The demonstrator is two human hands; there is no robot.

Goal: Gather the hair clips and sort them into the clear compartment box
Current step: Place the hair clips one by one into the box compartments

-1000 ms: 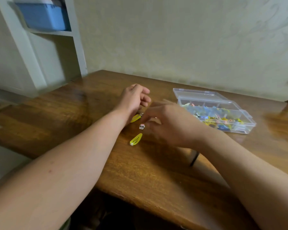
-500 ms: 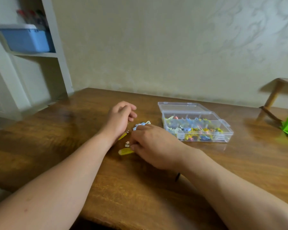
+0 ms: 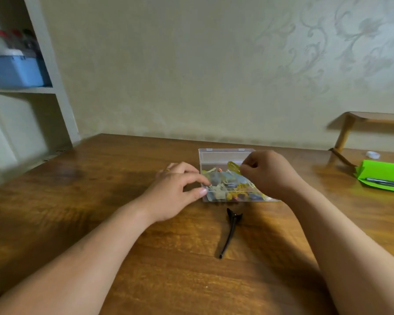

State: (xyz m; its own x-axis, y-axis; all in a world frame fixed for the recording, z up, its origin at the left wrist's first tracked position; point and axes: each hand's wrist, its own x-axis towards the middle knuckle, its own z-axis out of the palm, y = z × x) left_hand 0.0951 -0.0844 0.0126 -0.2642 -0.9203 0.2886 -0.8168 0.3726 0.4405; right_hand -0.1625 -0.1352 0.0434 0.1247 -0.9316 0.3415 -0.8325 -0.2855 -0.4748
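Lifting off the tabletop, both hands have reached the clear plastic compartment box (image 3: 223,151): the right hand (image 3: 268,175) pinches a translucent yellow hair clip (image 3: 233,166) above it, seemingly ready to drop, while the left hand (image 3: 174,189) curls at its near-left corner, on what I cannot tell. One long black hair clip (image 3: 231,231) lies unsorted on the brown wooden table (image 3: 96,183); a green folder (image 3: 383,172) sits far right.

Dim, warm, even room light, seemingly from the right: soft shadows lie on the worktop (image 3: 82,178) left of each forearm (image 3: 114,242), and a pale sheen glazes its far left. The shelf (image 3: 21,89) at the left edge leans and smears. The box (image 3: 223,153) and yellow clip (image 3: 233,166) blur into mush.
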